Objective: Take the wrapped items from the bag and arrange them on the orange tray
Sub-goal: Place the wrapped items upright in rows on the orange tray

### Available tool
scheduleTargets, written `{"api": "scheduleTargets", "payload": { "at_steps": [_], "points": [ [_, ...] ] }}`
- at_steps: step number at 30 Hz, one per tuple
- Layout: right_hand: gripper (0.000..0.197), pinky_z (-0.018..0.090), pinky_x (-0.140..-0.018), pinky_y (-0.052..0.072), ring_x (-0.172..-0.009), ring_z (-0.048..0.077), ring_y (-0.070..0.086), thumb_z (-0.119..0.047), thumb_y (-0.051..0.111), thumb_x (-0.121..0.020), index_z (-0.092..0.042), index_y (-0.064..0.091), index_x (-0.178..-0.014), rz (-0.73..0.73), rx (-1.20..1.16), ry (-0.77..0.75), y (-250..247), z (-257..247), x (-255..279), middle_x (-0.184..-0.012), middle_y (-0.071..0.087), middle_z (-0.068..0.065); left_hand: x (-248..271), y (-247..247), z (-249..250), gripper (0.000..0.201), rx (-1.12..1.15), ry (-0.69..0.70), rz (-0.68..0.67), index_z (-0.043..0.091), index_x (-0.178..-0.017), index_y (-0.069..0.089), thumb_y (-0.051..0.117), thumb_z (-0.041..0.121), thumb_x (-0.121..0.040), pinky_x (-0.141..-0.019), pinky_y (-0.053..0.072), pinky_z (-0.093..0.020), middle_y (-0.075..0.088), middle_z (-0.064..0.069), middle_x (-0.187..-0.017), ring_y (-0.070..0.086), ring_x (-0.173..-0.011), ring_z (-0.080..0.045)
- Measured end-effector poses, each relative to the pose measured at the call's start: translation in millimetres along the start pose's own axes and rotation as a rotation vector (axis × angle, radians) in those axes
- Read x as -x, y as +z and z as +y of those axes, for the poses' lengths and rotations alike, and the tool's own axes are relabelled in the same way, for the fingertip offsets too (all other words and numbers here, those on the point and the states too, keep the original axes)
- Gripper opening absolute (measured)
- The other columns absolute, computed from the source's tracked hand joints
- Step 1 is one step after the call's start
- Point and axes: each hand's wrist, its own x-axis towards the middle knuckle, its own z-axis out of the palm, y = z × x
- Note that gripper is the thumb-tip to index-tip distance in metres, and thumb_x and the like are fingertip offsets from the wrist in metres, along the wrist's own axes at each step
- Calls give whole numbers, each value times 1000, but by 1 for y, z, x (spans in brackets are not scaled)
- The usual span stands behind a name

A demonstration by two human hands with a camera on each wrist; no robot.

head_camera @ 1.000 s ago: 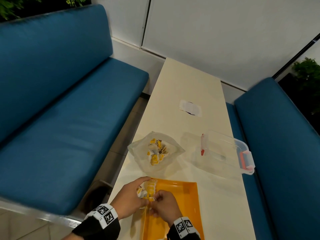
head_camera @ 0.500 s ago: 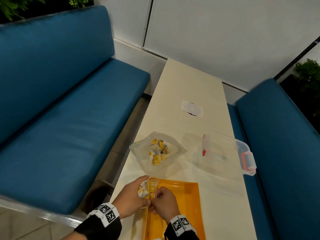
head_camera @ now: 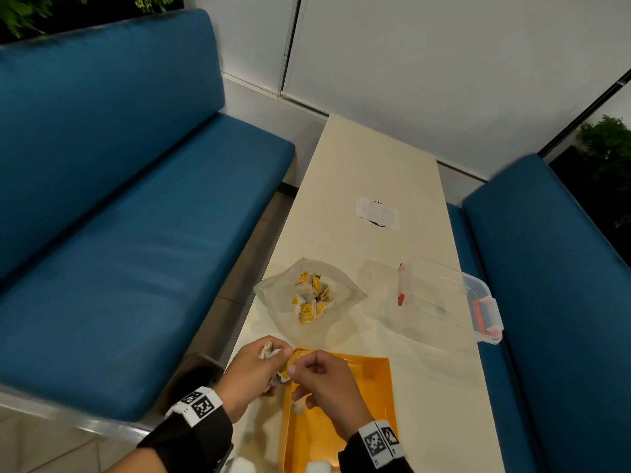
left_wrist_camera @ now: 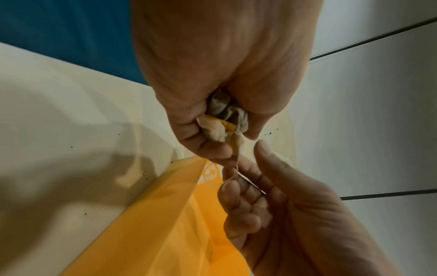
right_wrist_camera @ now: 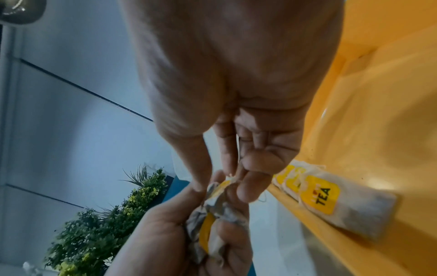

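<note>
A clear plastic bag [head_camera: 309,298] of yellow-tagged tea bags lies open on the table beyond the orange tray [head_camera: 372,397]. My left hand [head_camera: 273,356] grips a crumpled bunch of tea bags [left_wrist_camera: 220,119] over the tray's far left corner. My right hand [head_camera: 295,370] meets it there, and its thumb and fingers [right_wrist_camera: 201,179] pinch the edge of one tea bag in the bunch [right_wrist_camera: 210,222]. Several tea bags [right_wrist_camera: 326,198] lie in a row inside the tray [right_wrist_camera: 378,112] along its wall. In the left wrist view the tray [left_wrist_camera: 165,224] sits just below both hands.
A clear plastic box [head_camera: 447,302] with red latches stands on the table to the right of the bag. A white paper patch [head_camera: 377,213] lies farther back. Blue benches [head_camera: 136,233] flank the narrow table [head_camera: 358,158] on both sides.
Both hands stay together at the tray's far left corner. The right hand has shifted slightly up toward the bunch in the left hand.
</note>
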Motion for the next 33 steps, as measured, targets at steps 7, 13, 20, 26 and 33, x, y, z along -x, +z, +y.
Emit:
{"api": "scheduleTargets", "payload": {
  "at_steps": [7, 13, 20, 26, 33],
  "points": [
    [22, 26, -48, 43, -63, 19, 67, -13, 77, -81, -7, 64, -99, 63, -56, 91, 6, 1, -2, -77, 70, 8, 3, 5, 3, 14, 66, 37, -29, 20, -97, 73, 65, 31, -99, -71, 59, -37, 72, -9, -90, 67, -79, -21],
    [10, 27, -49, 41, -62, 16, 63, -11, 74, -81, -10, 64, -83, 118, -2, 12, 4, -2, 1, -73, 66, 1, 7, 4, 6, 15, 98, 56, -60, 18, -104, 73, 66, 30, -99, -72, 62, -37, 74, -13, -104, 73, -85, -23],
    [8, 28, -49, 39, -62, 20, 66, -3, 68, -84, -5, 62, -88, 120, -39, -20, -7, -10, 1, -76, 63, 4, 9, -1, 4, 15, 78, 71, -59, 23, -111, 74, 66, 21, -99, -73, 63, -39, 74, -11, -109, 77, -91, -28],
    [3, 25, -52, 43, -61, 16, 65, -4, 69, -86, -7, 68, -86, 142, 96, -124, -27, -28, 4, -71, 66, 1, 9, -5, 3, 15, 81, 66, -38, 28, -108, 76, 68, 20, -97, -69, 60, -35, 73, -11, -105, 76, -85, -26],
    [14, 24, -71, 53, -81, 6, 62, -16, 67, -86, -30, 70, -83, 85, 833, -218, -49, -19, 1, -90, 67, -10, 9, -16, 2, 15, -74, 85, -37, 27, -97, 79, 68, 18, -98, -65, 57, -30, 75, -7, -96, 75, -84, -27]
  ]
}}
